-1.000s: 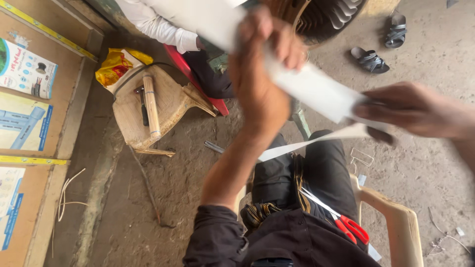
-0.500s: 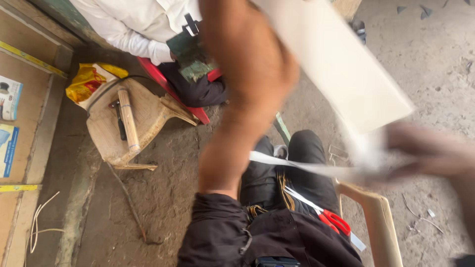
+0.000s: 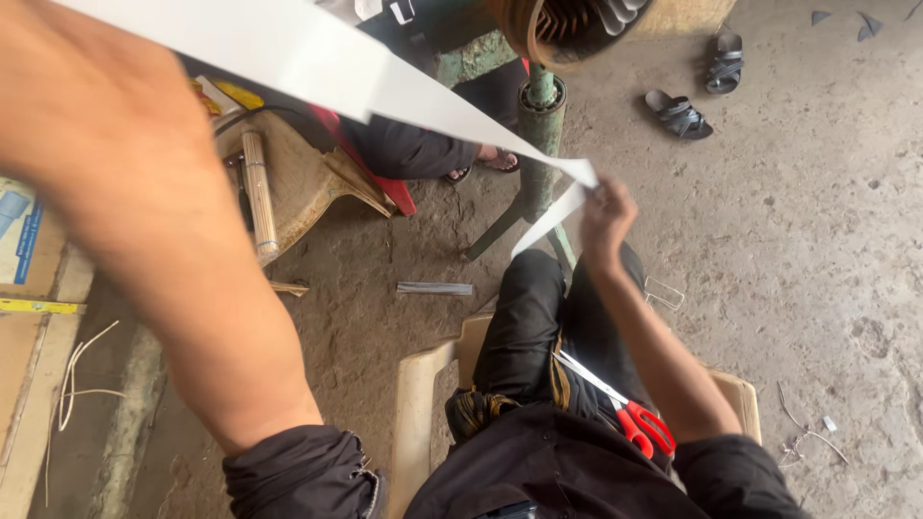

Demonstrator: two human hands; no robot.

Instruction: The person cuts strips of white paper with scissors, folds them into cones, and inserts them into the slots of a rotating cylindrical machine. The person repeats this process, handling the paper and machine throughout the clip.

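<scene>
**Pulling a white strip taut between two hands**

Looking down from the head camera, I see my left forearm (image 3: 163,250) filling the near left of the view, raised so close that it blurs; the left hand itself lies beyond the top-left edge, so I cannot tell whether its fingers are closed. A broad white sheet (image 3: 288,53) runs from that corner and narrows to a point at my right hand (image 3: 604,213), whose fingers are pinched shut on the strip's tip, where a second narrow white tail (image 3: 550,219) hangs down to the left. Below, on my lap, red-handled scissors (image 3: 630,413) lie on dark trousers (image 3: 538,327), blades pointing up-left. I sit on a beige plastic chair (image 3: 415,404). On the dirt floor beyond, a small grey strip (image 3: 435,287) lies flat. Farther off, a tan overturned chair (image 3: 288,183) holds a wooden stick (image 3: 258,192), a green metal post (image 3: 538,144) rises, and two dark sandals (image 3: 697,91) sit well apart from everything.
</scene>
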